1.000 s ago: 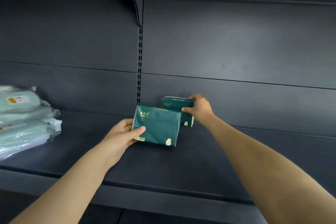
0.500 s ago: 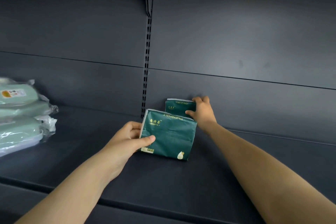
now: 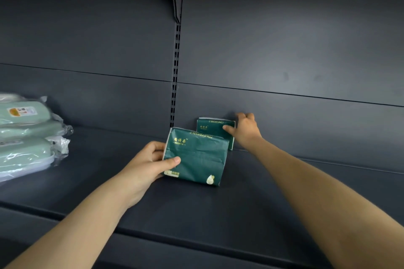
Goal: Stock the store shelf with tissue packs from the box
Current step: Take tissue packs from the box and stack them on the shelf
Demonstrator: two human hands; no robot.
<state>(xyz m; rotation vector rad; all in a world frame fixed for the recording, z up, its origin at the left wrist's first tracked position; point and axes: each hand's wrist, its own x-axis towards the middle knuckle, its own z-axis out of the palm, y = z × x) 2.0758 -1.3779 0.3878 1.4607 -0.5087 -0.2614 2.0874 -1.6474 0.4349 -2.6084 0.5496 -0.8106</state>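
Note:
Two dark green tissue packs with gold print stand on the dark shelf [image 3: 196, 209]. The nearer pack [image 3: 197, 157] stands upright, and my left hand [image 3: 148, 162] grips its left end, thumb across the front. The farther pack [image 3: 213, 130] stands against the shelf's back wall, partly hidden behind the nearer one. My right hand [image 3: 246, 131] holds its right end, thumb on the front and fingers over the top. The box is not in view.
Stacked pale green packs in clear wrap [image 3: 26, 137] lie at the shelf's left. A slotted upright [image 3: 176, 72] runs up the back wall behind the green packs. Bare shelf stretches to the right of my right arm.
The nearer pack has moved back toward the farther one with my left hand. My right hand has stayed on the farther pack at the back wall. The camera moved closer.

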